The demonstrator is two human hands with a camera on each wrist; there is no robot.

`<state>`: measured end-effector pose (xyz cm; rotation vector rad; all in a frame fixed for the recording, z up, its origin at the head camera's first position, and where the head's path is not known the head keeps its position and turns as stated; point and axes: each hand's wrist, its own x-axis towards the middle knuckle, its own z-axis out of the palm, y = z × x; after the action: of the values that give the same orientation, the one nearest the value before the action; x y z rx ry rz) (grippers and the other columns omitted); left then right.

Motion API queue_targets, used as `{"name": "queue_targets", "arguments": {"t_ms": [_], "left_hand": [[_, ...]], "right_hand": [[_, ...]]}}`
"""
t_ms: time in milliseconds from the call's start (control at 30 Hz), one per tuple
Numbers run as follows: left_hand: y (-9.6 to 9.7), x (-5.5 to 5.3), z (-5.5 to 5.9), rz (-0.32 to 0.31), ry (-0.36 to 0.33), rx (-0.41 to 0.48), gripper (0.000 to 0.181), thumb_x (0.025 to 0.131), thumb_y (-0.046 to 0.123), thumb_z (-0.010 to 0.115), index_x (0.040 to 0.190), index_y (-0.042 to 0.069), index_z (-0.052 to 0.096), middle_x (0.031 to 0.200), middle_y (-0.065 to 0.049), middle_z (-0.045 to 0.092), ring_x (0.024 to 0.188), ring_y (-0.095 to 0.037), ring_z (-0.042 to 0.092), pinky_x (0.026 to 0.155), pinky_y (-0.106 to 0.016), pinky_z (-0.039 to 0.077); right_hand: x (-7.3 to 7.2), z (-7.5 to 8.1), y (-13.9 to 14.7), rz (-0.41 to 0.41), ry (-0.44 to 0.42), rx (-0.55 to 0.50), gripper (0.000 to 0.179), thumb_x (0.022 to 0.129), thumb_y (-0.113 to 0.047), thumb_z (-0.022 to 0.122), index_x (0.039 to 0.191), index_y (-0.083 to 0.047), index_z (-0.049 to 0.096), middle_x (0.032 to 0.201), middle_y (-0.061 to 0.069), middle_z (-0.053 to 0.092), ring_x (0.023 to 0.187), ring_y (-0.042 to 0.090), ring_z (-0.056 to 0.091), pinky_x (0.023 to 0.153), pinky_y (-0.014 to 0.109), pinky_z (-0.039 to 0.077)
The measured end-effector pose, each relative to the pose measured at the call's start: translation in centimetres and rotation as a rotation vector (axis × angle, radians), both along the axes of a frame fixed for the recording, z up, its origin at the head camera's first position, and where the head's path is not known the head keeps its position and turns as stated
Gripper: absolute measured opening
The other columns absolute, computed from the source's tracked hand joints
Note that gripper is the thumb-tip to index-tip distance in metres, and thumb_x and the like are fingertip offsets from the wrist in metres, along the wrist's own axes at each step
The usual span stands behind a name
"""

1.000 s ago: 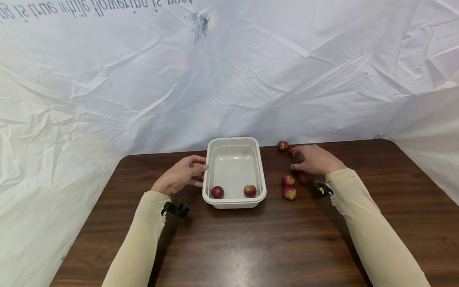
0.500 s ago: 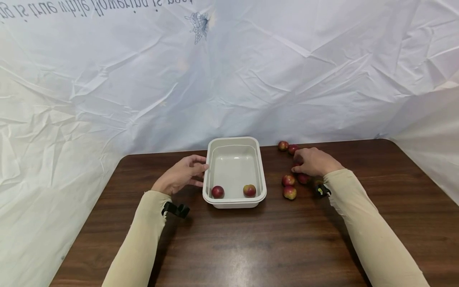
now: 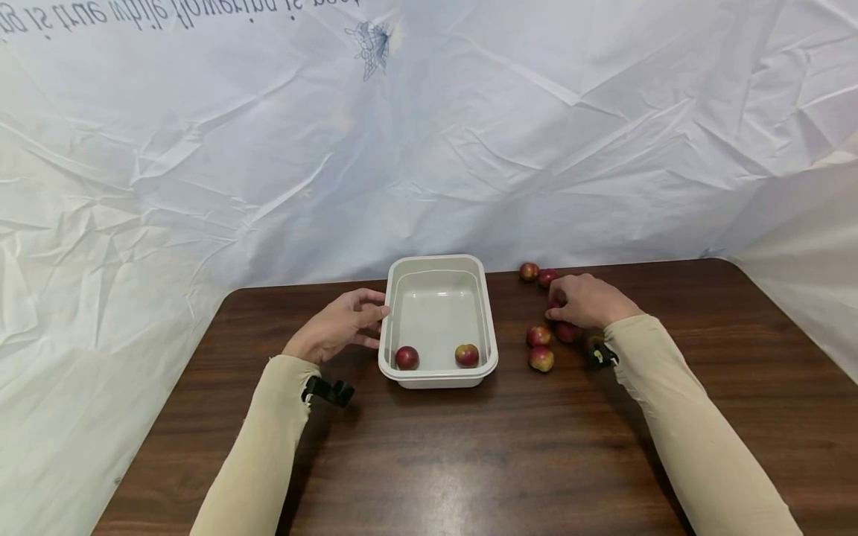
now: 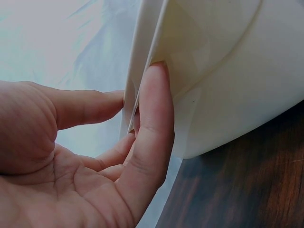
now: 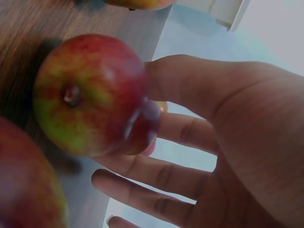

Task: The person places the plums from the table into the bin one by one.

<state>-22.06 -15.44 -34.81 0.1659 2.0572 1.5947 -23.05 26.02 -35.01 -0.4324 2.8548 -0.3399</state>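
Observation:
My left hand [image 3: 338,324] pinches the left rim of a white plastic basin [image 3: 439,382]. In the left wrist view the thumb is inside the rim [image 4: 142,52] and the fingers are outside, under a doubled edge. Two small red-yellow apples [image 3: 407,358] lie apart at the basin's near end. Right of the basin, my right hand [image 3: 593,301] holds a small apple [image 3: 555,305] between thumb and fingers, low over the table. In the right wrist view another apple [image 5: 85,90], stem hollow showing, partly covers the held apple [image 5: 145,130].
Two apples [image 3: 529,272] sit at the table's back edge. Two more [image 3: 539,336] lie between basin and right hand, another [image 3: 566,332] just below that hand. One [image 3: 593,343] is partly behind the right wrist strap. A white sheet [image 3: 429,149] hangs behind the brown table [image 3: 429,461].
My right hand has shifted slightly toward me and its fingers have come round an apple, which now shows by the thumb. The left hand and basin stay in place.

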Motion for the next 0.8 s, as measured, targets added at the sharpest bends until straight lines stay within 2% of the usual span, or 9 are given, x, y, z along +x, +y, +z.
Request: {"name": "queue_targets", "arguments": {"t_ms": [333, 567, 800], "left_hand": [[0.1, 0.0, 0.0, 0.001, 0.000, -0.007, 0.047, 0.107, 0.020, 0.056, 0.146, 0.000, 0.040, 0.131, -0.023, 0.061, 0.100, -0.022, 0.068, 0.086, -0.040, 0.062], [0.1, 0.0, 0.1, 0.006, 0.001, -0.010, 0.047, 0.107, 0.020, 0.056, 0.146, 0.000, 0.040, 0.130, -0.023, 0.061, 0.099, -0.022, 0.068, 0.085, -0.040, 0.063], [0.1, 0.0, 0.0, 0.007, 0.001, -0.009, 0.047, 0.107, 0.020, 0.056, 0.146, 0.000, 0.040, 0.130, -0.022, 0.061, 0.100, -0.023, 0.068, 0.085, -0.040, 0.063]], "right_hand": [[0.3, 0.9, -0.1, 0.001, 0.027, -0.013, 0.025, 0.097, -0.029, 0.070, 0.110, -0.008, 0.071, 0.104, 0.011, 0.071, 0.087, 0.023, 0.065, 0.078, 0.049, 0.054], [0.7, 1.3, -0.3, -0.005, 0.058, -0.018, 0.030, 0.097, -0.028, 0.069, 0.118, -0.005, 0.070, 0.116, 0.016, 0.071, 0.101, 0.031, 0.068, 0.086, 0.054, 0.054], [1.0, 2.0, -0.6, 0.009, 0.085, -0.028, 0.034, 0.097, -0.028, 0.069, 0.121, -0.004, 0.069, 0.111, 0.014, 0.072, 0.098, 0.029, 0.068, 0.085, 0.052, 0.054]]}}
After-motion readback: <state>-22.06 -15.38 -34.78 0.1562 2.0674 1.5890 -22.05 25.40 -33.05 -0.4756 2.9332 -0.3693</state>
